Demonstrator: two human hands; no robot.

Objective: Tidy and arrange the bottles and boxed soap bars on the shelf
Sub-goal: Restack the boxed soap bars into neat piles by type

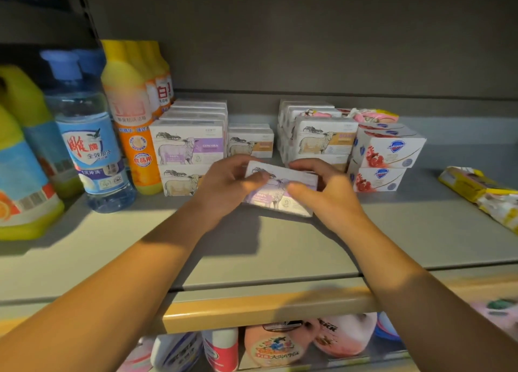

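Note:
Both my hands hold one purple-labelled sheep soap box, tilted, just above the grey shelf. My left hand grips its left end, my right hand its right end. Behind them stand stacks of the same white soap boxes: a purple-labelled stack at left, a low orange-labelled stack in the middle, another stack at right. Two red-and-white soap boxes are stacked further right. A clear blue-capped bottle and yellow-orange bottles stand at left.
Big yellow detergent jugs crowd the far left. Yellow wrapped packs lie at the right edge, pink packets at the back right. Below the shelf lip, a lower shelf holds pink and white bottles.

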